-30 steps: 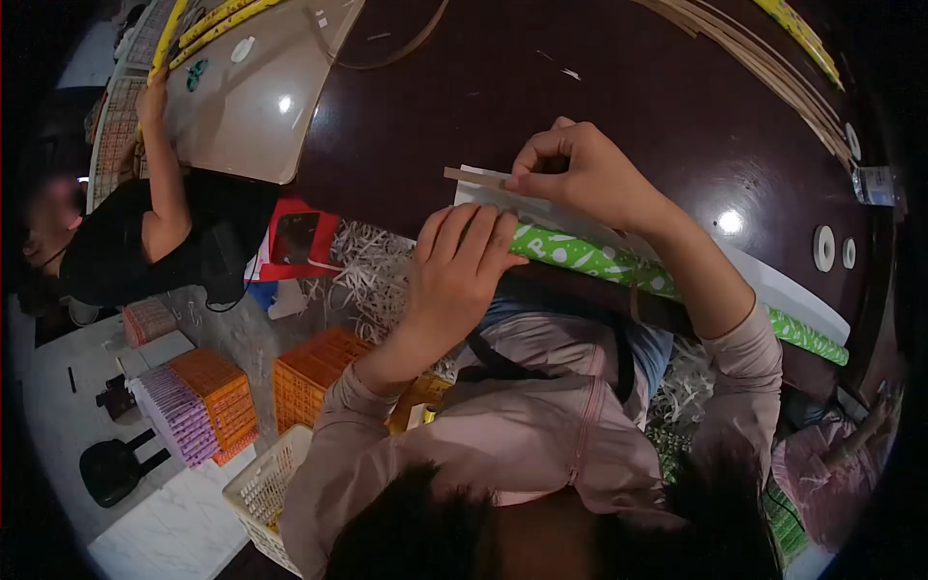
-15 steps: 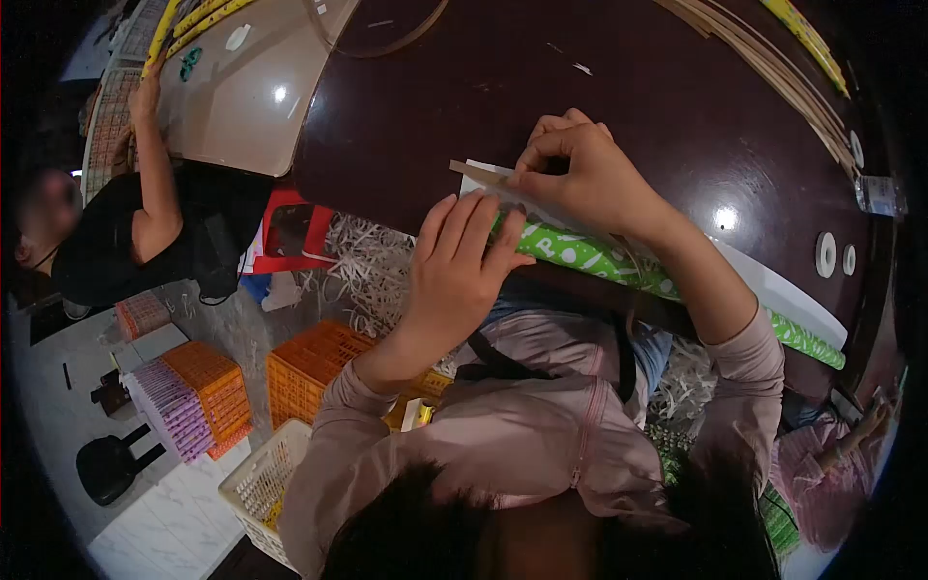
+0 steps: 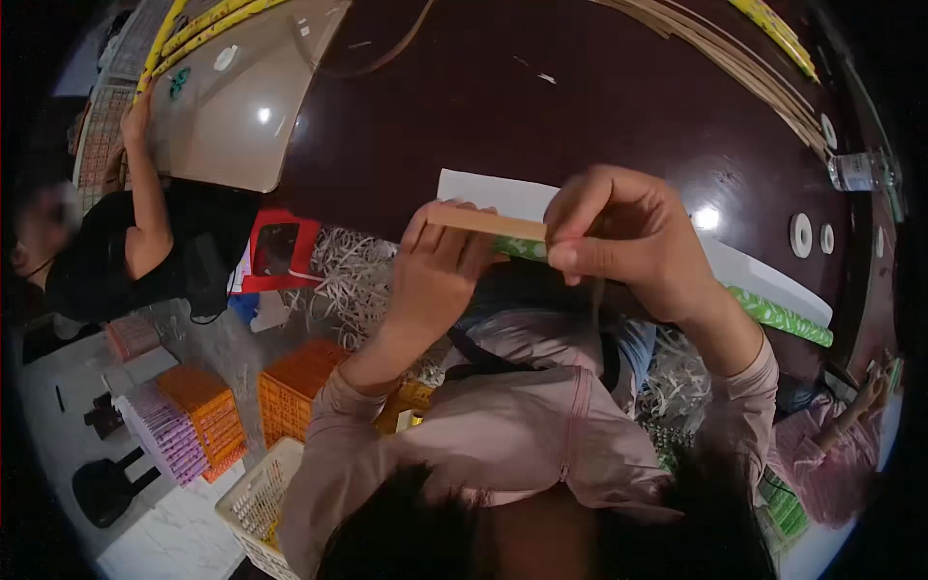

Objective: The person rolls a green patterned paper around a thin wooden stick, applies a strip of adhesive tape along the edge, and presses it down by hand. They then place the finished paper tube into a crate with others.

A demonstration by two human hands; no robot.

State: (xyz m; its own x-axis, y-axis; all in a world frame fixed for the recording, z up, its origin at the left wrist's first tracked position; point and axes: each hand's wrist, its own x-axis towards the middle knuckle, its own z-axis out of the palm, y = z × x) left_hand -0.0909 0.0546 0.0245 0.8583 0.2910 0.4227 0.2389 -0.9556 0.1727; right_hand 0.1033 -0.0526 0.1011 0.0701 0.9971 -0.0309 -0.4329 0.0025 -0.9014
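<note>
A partly rolled paper sheet, green with white print outside and white inside [image 3: 503, 195], lies along the table's near edge. My right hand [image 3: 619, 237] pinches a flat tan strip [image 3: 493, 222] at its right end. The strip is lifted over the paper, and its left end lies at the fingers of my left hand [image 3: 435, 261]. Those fingers are partly hidden behind the strip, near the green roll; whether they grip it cannot be made out. Farther right, the green roll [image 3: 783, 314] shows again past my right forearm.
Tape rolls [image 3: 800, 235] and a clear bottle [image 3: 863, 172] stand at the right. Long tan strips [image 3: 735, 72] lie at the back right. A co-worker [image 3: 116, 232] sits at the left by a lighter board [image 3: 242, 106]. Orange crates [image 3: 290, 387] and shredded paper [image 3: 348, 280] are below.
The tan strip has been lifted off the paper and turned toward me. My right hand has moved nearer to my body, and my left hand has shifted slightly down and left.
</note>
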